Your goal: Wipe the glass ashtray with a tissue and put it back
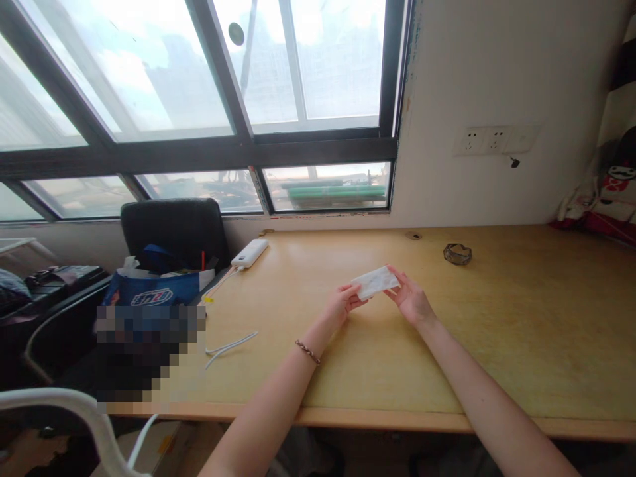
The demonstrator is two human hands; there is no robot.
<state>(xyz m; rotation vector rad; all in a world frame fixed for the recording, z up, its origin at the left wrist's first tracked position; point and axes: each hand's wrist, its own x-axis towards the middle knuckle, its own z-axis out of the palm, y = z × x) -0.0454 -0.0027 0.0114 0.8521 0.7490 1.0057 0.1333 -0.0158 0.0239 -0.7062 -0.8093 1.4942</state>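
Observation:
Above the middle of the table, a flat white rectangle that looks like a folded tissue [375, 283] is held out between my two hands. My left hand [344, 301] pinches its left end, thumb on top and fingers beneath. At the opposite end, my right hand [408, 297] grips the right edge and corner. The rectangle is slightly tilted, its right end farther up in the picture. A braided bracelet [308, 352] circles my left wrist.
A dark, clear-centred ring-shaped object [457, 254] lies on the yellow wooden table [521, 331]. At its left edge are a white power strip [250, 253] and white cables [231, 346]. A blue bag [149, 288] rests on a black chair [173, 228]. Wall sockets [484, 141] are behind.

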